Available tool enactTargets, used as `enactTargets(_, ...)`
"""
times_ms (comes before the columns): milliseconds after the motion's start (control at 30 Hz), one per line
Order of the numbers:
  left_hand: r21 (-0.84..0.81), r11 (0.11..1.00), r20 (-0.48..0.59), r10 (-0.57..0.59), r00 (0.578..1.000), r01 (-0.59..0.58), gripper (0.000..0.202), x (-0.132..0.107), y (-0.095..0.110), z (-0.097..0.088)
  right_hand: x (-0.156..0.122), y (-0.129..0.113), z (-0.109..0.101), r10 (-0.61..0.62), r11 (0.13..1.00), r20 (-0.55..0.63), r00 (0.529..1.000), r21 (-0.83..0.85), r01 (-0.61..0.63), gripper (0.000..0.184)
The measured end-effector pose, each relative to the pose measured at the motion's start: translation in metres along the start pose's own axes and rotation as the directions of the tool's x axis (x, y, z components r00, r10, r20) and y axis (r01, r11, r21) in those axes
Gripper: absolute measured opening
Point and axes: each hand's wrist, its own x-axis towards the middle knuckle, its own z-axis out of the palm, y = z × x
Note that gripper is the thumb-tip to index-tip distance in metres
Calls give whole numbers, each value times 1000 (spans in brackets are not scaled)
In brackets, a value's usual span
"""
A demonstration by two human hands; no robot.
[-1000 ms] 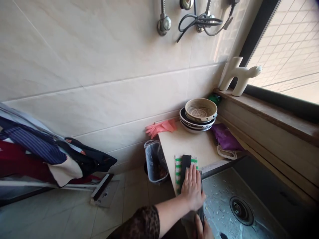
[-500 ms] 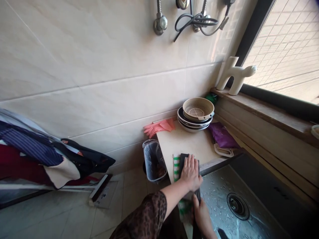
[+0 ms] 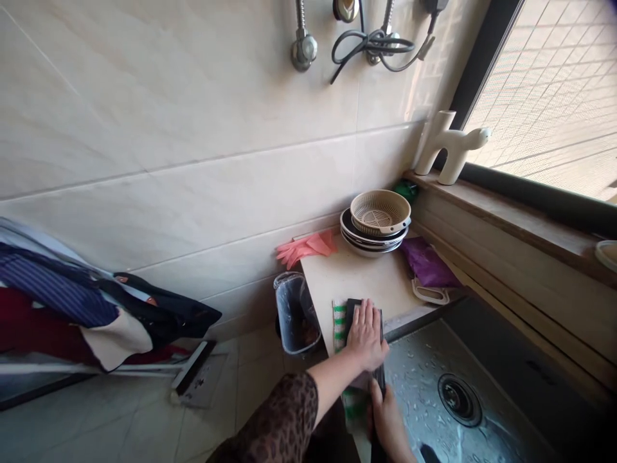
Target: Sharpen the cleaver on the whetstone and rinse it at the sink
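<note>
My left hand (image 3: 365,337) lies flat, fingers stretched forward, pressing on a dark knife (image 3: 380,376) that it mostly covers. The knife's handle is wrapped by my right hand (image 3: 388,415), nearer to me beside the sink edge. Under the left fingers a dark flat block, like a whetstone (image 3: 353,310), shows at its far end. Beneath it a green-and-white striped cloth (image 3: 339,325) is spread along the counter's left edge. Most of the blade and block are hidden by my hands.
On the counter (image 3: 328,276) stand stacked bowls (image 3: 344,230) with a beige colander (image 3: 380,211), pink gloves (image 3: 308,247) and a purple cloth (image 3: 431,263). The wet sink (image 3: 419,366) is at right. A lined bin (image 3: 289,321) sits left, below.
Both hands keep the same grip and place on the knife and block. The whole view has shifted slightly.
</note>
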Motion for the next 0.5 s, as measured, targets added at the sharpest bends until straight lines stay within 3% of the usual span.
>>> enactTargets(133,-11,1000,-48,21,999,-22,81,-13,1,6,-4,8,-5,-45,998,-9,999,-40,44,48)
enactTargets(300,21,998,8,-55,998,54,79,5,-4,-5,2,-18,-2,80,996,121,989,32,-84,52)
enactTargets(500,97,995,-28,-21,999,24,85,-19,-1,9,-9,-4,-8,38,999,55,998,-32,-36,40)
